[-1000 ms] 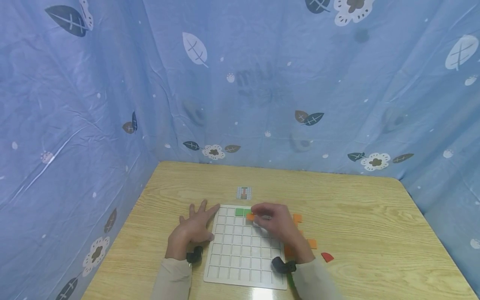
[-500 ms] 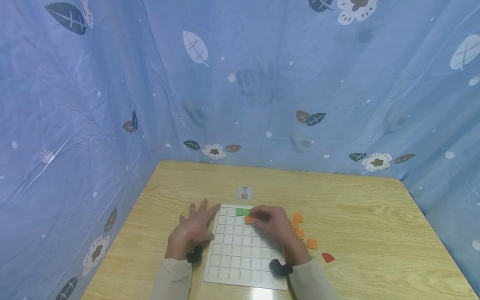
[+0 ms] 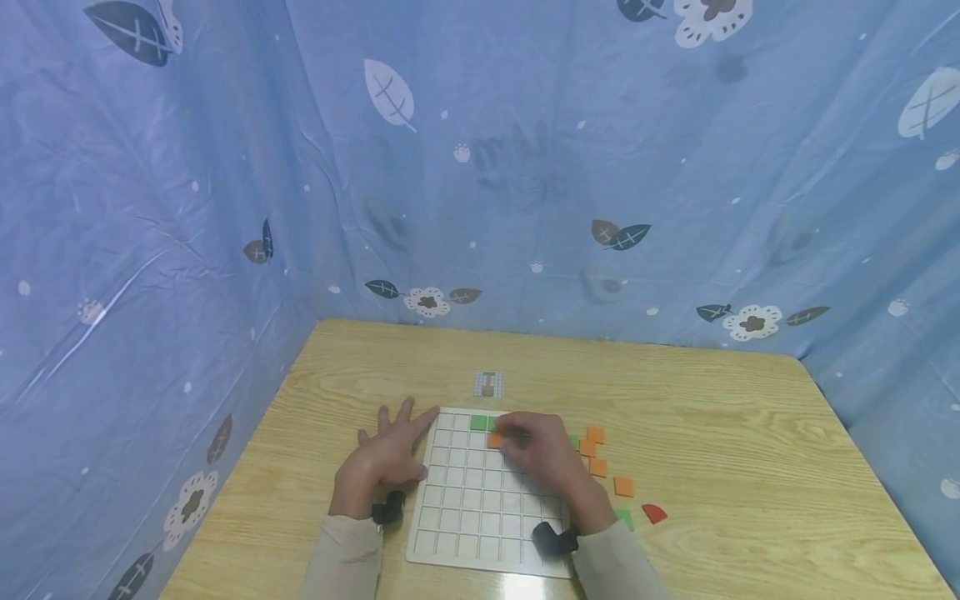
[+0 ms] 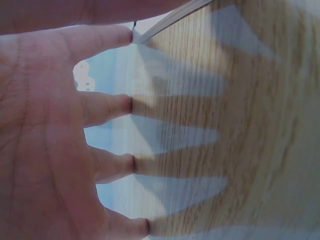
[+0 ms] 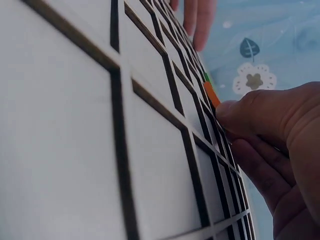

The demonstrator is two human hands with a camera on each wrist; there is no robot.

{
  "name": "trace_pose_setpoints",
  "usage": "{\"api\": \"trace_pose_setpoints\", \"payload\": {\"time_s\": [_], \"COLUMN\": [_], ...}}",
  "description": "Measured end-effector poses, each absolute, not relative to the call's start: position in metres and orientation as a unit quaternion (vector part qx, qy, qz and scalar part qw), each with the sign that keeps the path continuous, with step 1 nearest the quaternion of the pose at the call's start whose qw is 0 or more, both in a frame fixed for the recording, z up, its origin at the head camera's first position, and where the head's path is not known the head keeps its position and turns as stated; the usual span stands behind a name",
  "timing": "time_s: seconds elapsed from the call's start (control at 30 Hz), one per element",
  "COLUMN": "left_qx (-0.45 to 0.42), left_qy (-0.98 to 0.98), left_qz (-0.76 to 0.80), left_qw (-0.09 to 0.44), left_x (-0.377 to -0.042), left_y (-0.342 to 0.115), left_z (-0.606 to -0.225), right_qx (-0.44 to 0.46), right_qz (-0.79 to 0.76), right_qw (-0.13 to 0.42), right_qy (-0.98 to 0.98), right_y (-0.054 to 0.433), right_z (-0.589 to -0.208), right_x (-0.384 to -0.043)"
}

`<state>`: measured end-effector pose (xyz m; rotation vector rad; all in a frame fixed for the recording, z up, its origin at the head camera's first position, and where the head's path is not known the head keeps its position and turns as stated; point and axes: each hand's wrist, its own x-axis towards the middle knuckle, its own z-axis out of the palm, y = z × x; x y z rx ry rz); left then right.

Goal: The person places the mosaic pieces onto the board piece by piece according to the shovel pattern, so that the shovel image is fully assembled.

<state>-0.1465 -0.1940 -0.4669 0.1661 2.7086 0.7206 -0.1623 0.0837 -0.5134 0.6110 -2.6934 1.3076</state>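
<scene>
In the head view, a white grid board point(image 3: 471, 500) lies on the table. My left hand point(image 3: 381, 462) rests with spread fingers beside its left edge, thumb and index finger at the rim. The left wrist view shows those fingertips point(image 4: 125, 104) down on the wood. At the board's far side, my right hand point(image 3: 538, 446) pinches an orange square tile point(image 3: 495, 440) at its right edge. That tile sits just below two green square tiles point(image 3: 478, 423) in the top row; the right one is partly covered. From the right wrist, the orange tile point(image 5: 211, 93) shows at my thumb tip.
Several loose orange tiles point(image 3: 597, 467), a green tile point(image 3: 624, 518) and a red quarter-circle piece point(image 3: 655, 513) lie right of the board. A small pattern card point(image 3: 488, 384) lies beyond it. Blue curtains point(image 3: 525, 167) hang behind and beside the wooden table point(image 3: 735, 433).
The orange tile, tilted in my right fingers before, has come down flat under the green tiles and shifted slightly left. My right hand has moved slightly left; my left hand stays put.
</scene>
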Motion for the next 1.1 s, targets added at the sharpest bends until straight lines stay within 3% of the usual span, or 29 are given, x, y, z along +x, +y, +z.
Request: {"api": "trace_pose_setpoints", "payload": {"time_s": [0.57, 0.9, 1.1], "left_qx": [0.059, 0.059, 0.061], "left_qy": [0.951, 0.950, 0.950], "left_qz": [0.258, 0.260, 0.259], "left_qw": [0.162, 0.162, 0.163], "left_x": [-0.146, -0.146, -0.146], "left_y": [-0.194, -0.194, -0.194], "left_z": [-0.466, -0.467, -0.467], "right_qx": [0.175, 0.206, 0.170], "right_qz": [0.429, 0.453, 0.467], "right_qw": [0.033, 0.040, 0.004], "right_qy": [-0.886, -0.867, -0.868], "right_y": [0.083, 0.093, 0.113], "right_z": [-0.514, -0.509, -0.488], "right_x": [-0.161, -0.165, -0.164]}}
